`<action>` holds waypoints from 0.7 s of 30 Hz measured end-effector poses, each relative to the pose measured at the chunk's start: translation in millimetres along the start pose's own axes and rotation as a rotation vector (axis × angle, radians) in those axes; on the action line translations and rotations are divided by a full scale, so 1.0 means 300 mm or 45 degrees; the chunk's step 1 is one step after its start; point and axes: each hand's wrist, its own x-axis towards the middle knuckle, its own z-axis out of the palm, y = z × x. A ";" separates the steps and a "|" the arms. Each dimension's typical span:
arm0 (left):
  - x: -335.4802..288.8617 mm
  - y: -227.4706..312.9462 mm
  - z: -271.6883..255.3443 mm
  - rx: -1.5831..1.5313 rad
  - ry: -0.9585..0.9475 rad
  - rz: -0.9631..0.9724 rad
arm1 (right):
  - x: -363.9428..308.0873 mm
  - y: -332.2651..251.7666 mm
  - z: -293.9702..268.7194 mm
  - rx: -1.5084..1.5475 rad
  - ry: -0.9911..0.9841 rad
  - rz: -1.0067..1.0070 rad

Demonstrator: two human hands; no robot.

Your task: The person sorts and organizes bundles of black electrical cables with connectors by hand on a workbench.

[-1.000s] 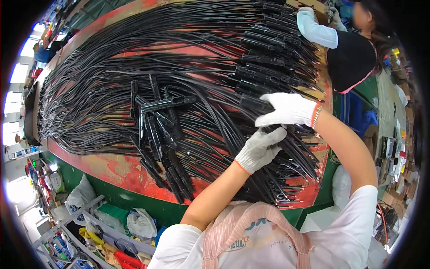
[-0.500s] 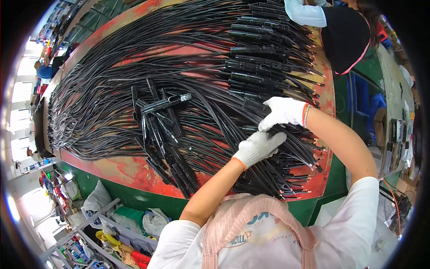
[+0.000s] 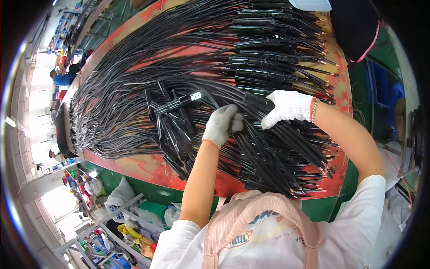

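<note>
Both hands wear white knitted gloves with orange cuffs. My right hand is curled round a thick bundle of black cables, thumb and fingers on either side. Beside its fingertips, a wide black sleeve-like piece lies on the bundle. To the left, my left hand is over the cables with its fingers bent inward; what they hold, if anything, is hidden. Left of that hand, several black clamp-like holders lie in a crossed heap, one with a bright metal end. Bare copper ends show at the cables' right tips.
Long black cables cover much of the red, worn table. Black handles lie in a row at the far right. Another person's dark clothing is by the table's far right corner. A shelf rack with bags stands at lower left.
My left hand has moved left and away from my right hand, along the cables. My right hand stays at the bundle. The whole view has shifted a little.
</note>
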 end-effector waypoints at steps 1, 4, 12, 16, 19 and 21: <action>0.029 -0.011 -0.045 -0.205 -0.111 -0.037 | -0.001 -0.008 -0.002 0.002 0.013 -0.010; 0.098 -0.054 -0.130 -0.952 -0.995 -0.157 | -0.014 -0.022 -0.010 0.064 0.019 -0.100; 0.051 -0.075 0.216 -1.501 -0.558 0.369 | -0.061 -0.051 -0.013 -0.306 0.006 -0.209; 0.038 -0.014 0.255 -1.509 -0.324 0.290 | -0.133 -0.004 -0.049 0.064 0.037 0.002; 0.023 0.017 0.256 -1.512 -0.467 0.201 | -0.164 0.072 -0.077 0.111 0.243 -0.075; 0.011 0.038 0.280 -1.510 -0.561 0.128 | -0.156 0.116 -0.111 -0.063 0.405 -0.146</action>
